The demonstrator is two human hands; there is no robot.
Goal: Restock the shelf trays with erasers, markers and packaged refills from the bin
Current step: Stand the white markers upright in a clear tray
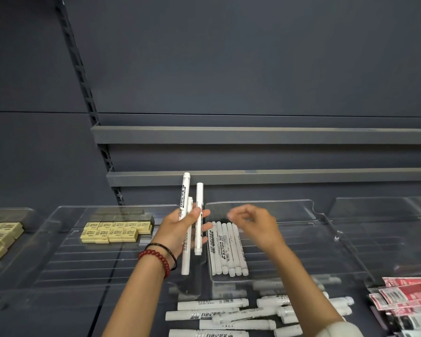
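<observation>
Left hand (178, 231) grips three white markers (184, 190) upright, beside the clear tray (326, 239). Right hand (254, 227), blurred, fingers loosely curled and empty, hovers over the row of markers (229, 251) in it.

A slotted upright (82, 79) is running down the dark back panel (253, 57). Two grey rails (253, 135) are crossing the panel, one sitting below the other.
</observation>
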